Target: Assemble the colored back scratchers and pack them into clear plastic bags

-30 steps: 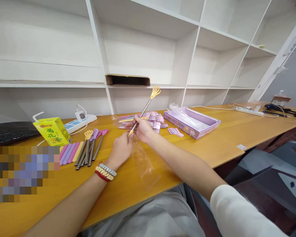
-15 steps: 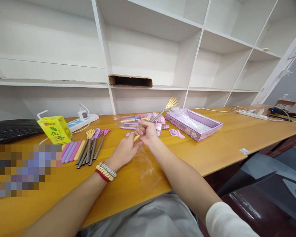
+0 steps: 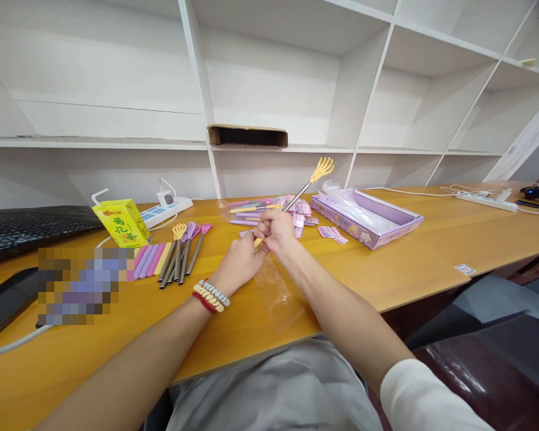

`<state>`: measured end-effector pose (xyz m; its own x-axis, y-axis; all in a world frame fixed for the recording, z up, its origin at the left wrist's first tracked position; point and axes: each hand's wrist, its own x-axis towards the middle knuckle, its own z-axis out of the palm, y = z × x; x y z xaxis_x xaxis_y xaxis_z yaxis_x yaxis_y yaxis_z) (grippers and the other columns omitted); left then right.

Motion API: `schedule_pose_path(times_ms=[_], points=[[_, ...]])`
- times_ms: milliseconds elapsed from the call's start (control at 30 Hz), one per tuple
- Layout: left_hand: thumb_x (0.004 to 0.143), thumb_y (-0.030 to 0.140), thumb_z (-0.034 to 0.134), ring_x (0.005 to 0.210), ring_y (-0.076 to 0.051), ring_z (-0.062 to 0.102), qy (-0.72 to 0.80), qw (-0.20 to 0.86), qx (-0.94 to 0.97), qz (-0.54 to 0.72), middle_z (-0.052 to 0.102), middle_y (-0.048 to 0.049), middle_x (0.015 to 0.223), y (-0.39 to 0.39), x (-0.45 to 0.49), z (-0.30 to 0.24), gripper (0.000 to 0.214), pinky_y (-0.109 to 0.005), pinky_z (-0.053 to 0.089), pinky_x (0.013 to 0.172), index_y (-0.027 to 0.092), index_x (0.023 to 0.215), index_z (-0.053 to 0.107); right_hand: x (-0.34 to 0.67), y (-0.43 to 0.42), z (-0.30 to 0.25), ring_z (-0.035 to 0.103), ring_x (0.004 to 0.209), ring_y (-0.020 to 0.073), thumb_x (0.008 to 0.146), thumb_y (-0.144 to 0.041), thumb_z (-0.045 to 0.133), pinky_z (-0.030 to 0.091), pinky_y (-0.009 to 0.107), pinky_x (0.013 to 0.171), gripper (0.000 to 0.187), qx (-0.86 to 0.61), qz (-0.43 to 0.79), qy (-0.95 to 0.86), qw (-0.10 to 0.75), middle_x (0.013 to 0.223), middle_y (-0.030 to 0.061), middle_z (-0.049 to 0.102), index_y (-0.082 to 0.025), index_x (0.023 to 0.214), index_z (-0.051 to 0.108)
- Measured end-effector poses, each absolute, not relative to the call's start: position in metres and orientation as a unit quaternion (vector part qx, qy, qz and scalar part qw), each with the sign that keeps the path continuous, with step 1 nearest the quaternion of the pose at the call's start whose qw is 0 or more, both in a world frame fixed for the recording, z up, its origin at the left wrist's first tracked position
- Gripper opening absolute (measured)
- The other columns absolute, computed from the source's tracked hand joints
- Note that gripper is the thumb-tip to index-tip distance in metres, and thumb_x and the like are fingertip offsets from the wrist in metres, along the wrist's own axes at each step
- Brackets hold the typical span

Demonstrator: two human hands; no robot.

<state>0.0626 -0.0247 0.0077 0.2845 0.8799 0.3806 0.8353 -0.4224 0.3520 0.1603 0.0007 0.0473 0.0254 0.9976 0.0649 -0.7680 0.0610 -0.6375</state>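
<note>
A back scratcher [image 3: 322, 170] with a yellow hand-shaped head and a metal rod points up and to the right above the table. My right hand [image 3: 276, 230] is closed around its rod, just above the yellow handle. Lower down, my left hand [image 3: 244, 258] grips the yellow handle, most of which its fingers hide. Under my hands lies a clear plastic bag [image 3: 272, 290]. To the left are several metal rods with yellow, purple and pink hand heads [image 3: 179, 254], beside a row of pink, purple and yellow handles [image 3: 150, 261].
A purple open box [image 3: 377, 236] holding clear plastic stands at the right, near small pink cards [image 3: 332, 233]. Behind my hands lie wrapped back scratchers [image 3: 247, 208]. A yellow drink carton [image 3: 122, 222] and a power strip [image 3: 168, 212] stand at the left.
The view has shifted, so the table's things appear further right and slightly higher. Both my hands keep hold of the yellow back scratcher, with little change in their grip.
</note>
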Motion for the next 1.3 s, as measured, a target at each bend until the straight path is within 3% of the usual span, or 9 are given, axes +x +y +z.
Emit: schedule_pose_path(times_ms=[167,400,600,767,933,1300], points=[[0.085,0.047,0.043,0.076,-0.024,0.062,0.496,0.084,0.817,0.282,0.065,-0.0061,0.083,-0.021,0.06,0.009,0.032,-0.028,0.039,0.06,0.019,0.093,0.055,0.164,0.003,0.043,0.014,0.028,0.0027,0.054,-0.003,0.052,0.016,0.02,0.032,0.043,-0.203,0.649,-0.299,0.669,0.032,-0.0112,0.017,-0.02,0.053,0.012],[0.084,0.039,0.047,0.068,-0.018,0.057,0.42,0.107,0.857,0.28,0.061,-0.0028,0.081,-0.025,0.055,0.008,0.028,-0.028,0.04,0.06,0.018,0.103,0.049,0.171,0.011,0.032,0.013,0.03,0.0028,0.057,-0.005,0.052,0.017,0.02,0.033,0.042,-0.197,0.655,-0.276,0.675,0.033,-0.0119,0.015,-0.019,0.056,0.013],[0.082,0.034,0.05,0.083,-0.019,0.057,0.392,0.12,0.872,0.27,0.061,-0.005,0.095,-0.03,0.056,0.019,0.023,-0.029,0.042,0.071,0.017,0.097,0.053,0.169,0.012,0.03,0.016,0.031,0.0028,0.058,-0.006,0.053,0.019,0.019,0.034,0.039,-0.241,0.641,-0.267,0.678,0.034,-0.0123,0.017,-0.019,0.057,0.016],[0.08,0.038,0.054,0.076,-0.017,0.057,0.399,0.155,0.862,0.274,0.061,-0.0027,0.088,-0.031,0.057,0.019,0.028,-0.027,0.042,0.067,0.017,0.098,0.053,0.172,0.01,0.032,0.016,0.031,0.0026,0.06,-0.005,0.053,0.021,0.019,0.035,0.038,-0.226,0.656,-0.268,0.668,0.035,-0.0125,0.015,-0.019,0.057,0.018],[0.081,0.046,0.052,0.072,-0.022,0.059,0.472,0.086,0.835,0.269,0.062,-0.0037,0.076,-0.03,0.059,0.017,0.034,-0.029,0.04,0.064,0.017,0.097,0.052,0.172,0.004,0.038,0.017,0.032,0.0024,0.06,-0.004,0.053,0.02,0.019,0.035,0.041,-0.212,0.66,-0.276,0.666,0.036,-0.012,0.015,-0.019,0.058,0.015],[0.087,0.047,0.039,0.08,-0.028,0.061,0.526,0.002,0.823,0.215,0.064,-0.013,0.087,-0.033,0.065,0.014,0.04,-0.032,0.041,0.063,0.013,0.108,0.049,0.161,0.0,0.045,0.013,0.03,0.0021,0.054,-0.004,0.049,0.014,0.018,0.029,0.035,-0.277,0.61,-0.223,0.708,0.037,-0.0121,0.015,-0.02,0.057,0.018]])
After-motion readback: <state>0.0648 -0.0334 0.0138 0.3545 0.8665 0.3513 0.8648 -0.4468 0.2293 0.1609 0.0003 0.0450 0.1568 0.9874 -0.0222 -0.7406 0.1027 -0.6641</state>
